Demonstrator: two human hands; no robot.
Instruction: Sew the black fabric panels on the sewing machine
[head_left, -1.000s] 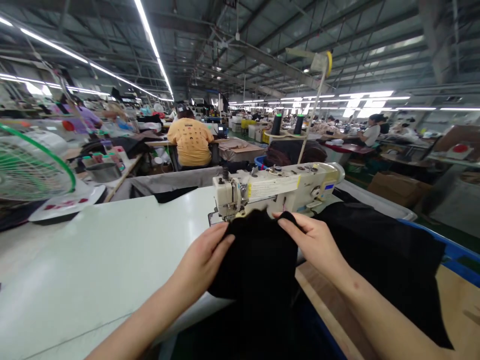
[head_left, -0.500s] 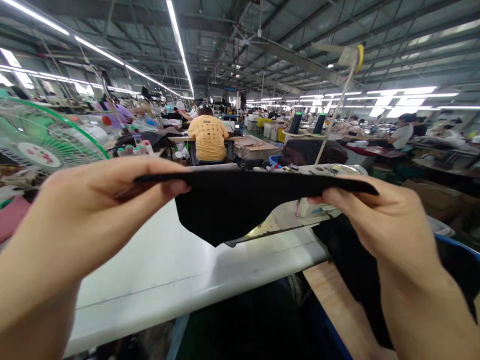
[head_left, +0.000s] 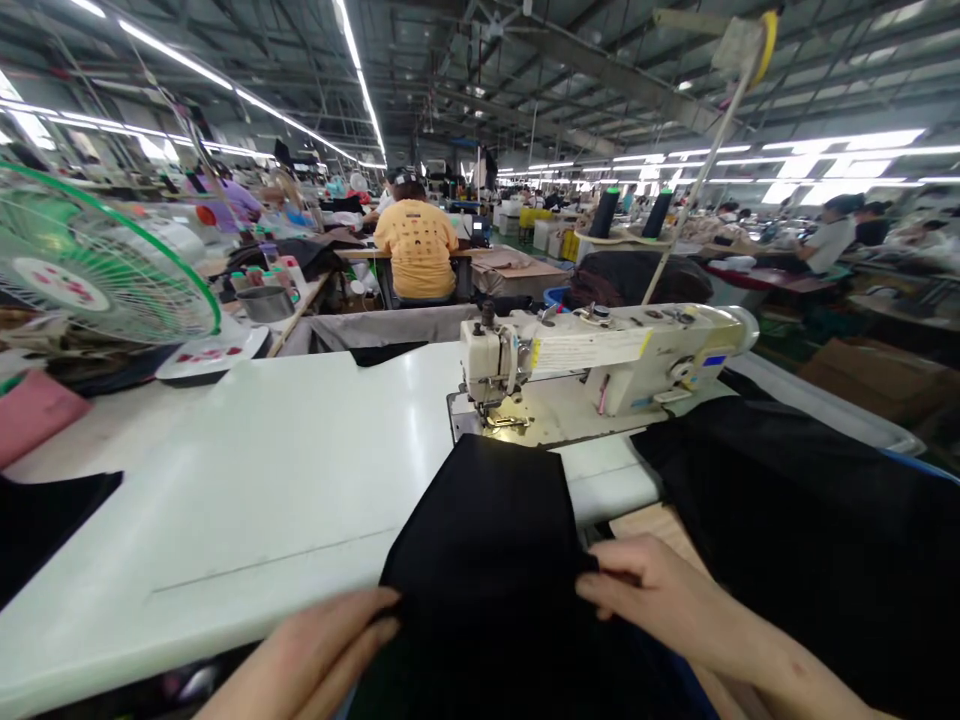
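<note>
A black fabric piece (head_left: 487, 520) is stretched between my two hands, its far end lying on the white sewing table just in front of the needle area. My left hand (head_left: 337, 640) pinches its left edge at the table's front. On the opposite edge, my right hand (head_left: 637, 585) grips the cloth between thumb and fingers. The fabric's near part hangs toward me and blends into the dark below. Beyond it stands a sewing machine (head_left: 577, 360), its lamp lighting the needle plate. The cloth's far edge is close to the presser foot (head_left: 499, 420) but not under it.
More black fabric (head_left: 810, 500) is heaped at the right, and another black piece (head_left: 52, 520) lies on the table (head_left: 285, 460) at left. A green-rimmed fan (head_left: 97, 260) stands at far left. A person in a yellow shirt (head_left: 417, 245) sits ahead, facing away.
Both hands have come down and closer together, lowering the black fabric from in front of my view to the table's front edge. The sewing machine is now uncovered.
</note>
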